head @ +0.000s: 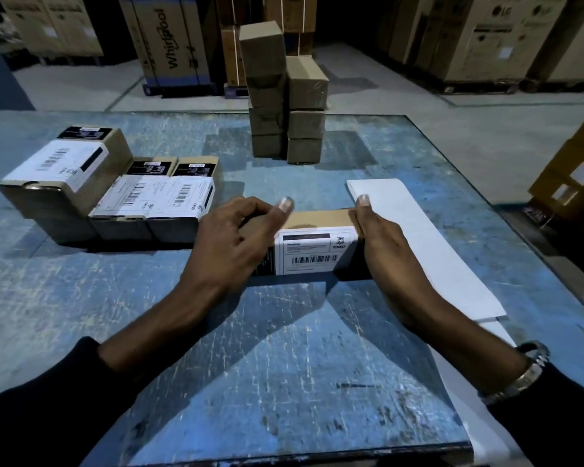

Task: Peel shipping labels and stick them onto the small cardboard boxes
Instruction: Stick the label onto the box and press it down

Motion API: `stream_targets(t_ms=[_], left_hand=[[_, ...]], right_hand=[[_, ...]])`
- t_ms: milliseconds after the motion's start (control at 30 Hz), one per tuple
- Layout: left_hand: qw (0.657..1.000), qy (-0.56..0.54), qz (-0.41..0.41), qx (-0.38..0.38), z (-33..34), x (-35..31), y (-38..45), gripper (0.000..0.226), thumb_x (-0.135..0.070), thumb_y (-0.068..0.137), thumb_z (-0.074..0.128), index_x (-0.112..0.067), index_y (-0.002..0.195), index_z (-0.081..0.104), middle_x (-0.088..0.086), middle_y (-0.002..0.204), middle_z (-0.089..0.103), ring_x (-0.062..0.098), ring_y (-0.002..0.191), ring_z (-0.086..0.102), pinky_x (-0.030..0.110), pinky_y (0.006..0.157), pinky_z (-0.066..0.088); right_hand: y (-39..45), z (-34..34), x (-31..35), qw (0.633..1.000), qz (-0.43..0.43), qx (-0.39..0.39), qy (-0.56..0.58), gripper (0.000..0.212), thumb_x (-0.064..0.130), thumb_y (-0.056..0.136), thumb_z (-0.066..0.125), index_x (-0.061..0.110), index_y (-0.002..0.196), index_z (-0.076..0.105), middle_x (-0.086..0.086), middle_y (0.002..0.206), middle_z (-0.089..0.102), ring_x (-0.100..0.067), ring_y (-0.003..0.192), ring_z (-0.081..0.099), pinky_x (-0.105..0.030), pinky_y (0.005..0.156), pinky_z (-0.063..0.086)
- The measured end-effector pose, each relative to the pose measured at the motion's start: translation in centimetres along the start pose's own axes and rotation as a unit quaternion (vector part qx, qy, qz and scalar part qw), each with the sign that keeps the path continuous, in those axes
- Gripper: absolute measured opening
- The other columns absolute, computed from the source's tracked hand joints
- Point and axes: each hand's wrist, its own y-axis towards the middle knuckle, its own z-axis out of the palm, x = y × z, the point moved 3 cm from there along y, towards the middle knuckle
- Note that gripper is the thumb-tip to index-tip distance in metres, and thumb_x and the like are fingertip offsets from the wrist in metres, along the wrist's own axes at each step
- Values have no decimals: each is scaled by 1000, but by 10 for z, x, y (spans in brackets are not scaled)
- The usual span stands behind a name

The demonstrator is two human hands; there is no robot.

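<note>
Box (317, 227) mid-table, label (312, 252) wrapped over near edge. Left hand (230, 241) grips box's left end, fingers curled; right hand (380, 237) flat against right end, fingers straight. Box probably light, stiff; hold by ends. Label thin, creases easily.

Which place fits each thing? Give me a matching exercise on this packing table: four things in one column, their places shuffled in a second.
Things
1. box between the hands
2. labelled boxes
3. plain boxes
4. white label strip

Places
A. stacked at the table's far edge
B. grouped on the table's left
C. lying along the table's right side
D. near the middle, a barcode label on its front

Pairs: 1-D, 2-B, 3-A, 4-C
</note>
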Motion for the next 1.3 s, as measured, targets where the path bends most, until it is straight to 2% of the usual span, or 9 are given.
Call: stream_targets(t_ms=[200,400,567,700,800,900,1067,1200,1300], left_hand=[[998,61,22,11,-4,-2,4,38,-65,84,78,-29,94,75,-13,96,73,5,90,70,33,69,59],[999,41,19,26,-6,1,4,21,-39,107,62,-25,104,78,-8,102,73,10,96,71,49,79,60],[1000,11,5,4,0,-5,-2,31,-49,103,64,-22,92,75,-6,95,72,-1,84,69,15,60,49],[997,72,35,8,-2,-4,-1,38,-65,85,77,-28,94,75,-14,95,73,0,91,68,14,64,50],[999,38,24,28,-4,-2,3,20,-49,98,71,-29,100,76,-12,101,74,4,96,70,28,68,57],[999,21,25,36,-3,-1,2,18,-40,106,63,-27,103,76,-9,103,73,7,97,72,35,70,59],[1000,1,9,9,0,-6,-3,26,-53,96,71,-28,95,77,-10,97,74,-2,90,70,12,65,49],[999,37,26,12,-3,-4,0,34,-61,83,81,-30,98,77,-12,99,74,3,95,69,21,71,55],[999,23,22,25,-5,-6,2,20,-48,92,79,-30,100,78,-13,101,75,6,97,71,38,77,63]], right_hand=[[-6,11,7,997,-50,39,-39,49,70,90,69,28,112,57,2,107,77,-17,95,78,-39,71,67],[-1,6,-2,998,-60,23,-26,40,61,110,38,31,114,63,7,110,77,-17,107,74,-53,87,64],[-1,5,-4,1000,19,19,11,75,93,90,33,35,123,70,5,114,80,-19,106,76,-50,98,60],[-5,9,4,998,-35,44,-34,44,73,96,56,34,115,60,4,110,77,-18,99,77,-43,76,68],[-1,7,1,998,-39,40,-6,31,58,108,49,30,114,62,5,109,77,-19,103,76,-45,78,68],[1,4,-3,999,-25,20,-2,47,66,108,38,30,113,68,6,107,79,-18,106,75,-52,90,64],[1,3,-2,999,28,29,29,81,94,88,38,31,128,69,0,115,79,-24,107,76,-50,91,64],[-5,8,5,998,-30,51,-17,44,67,99,58,29,121,60,0,110,77,-20,98,77,-43,75,68],[-3,6,2,998,-45,43,-20,32,55,110,47,30,124,59,1,115,75,-20,106,75,-45,80,67]])
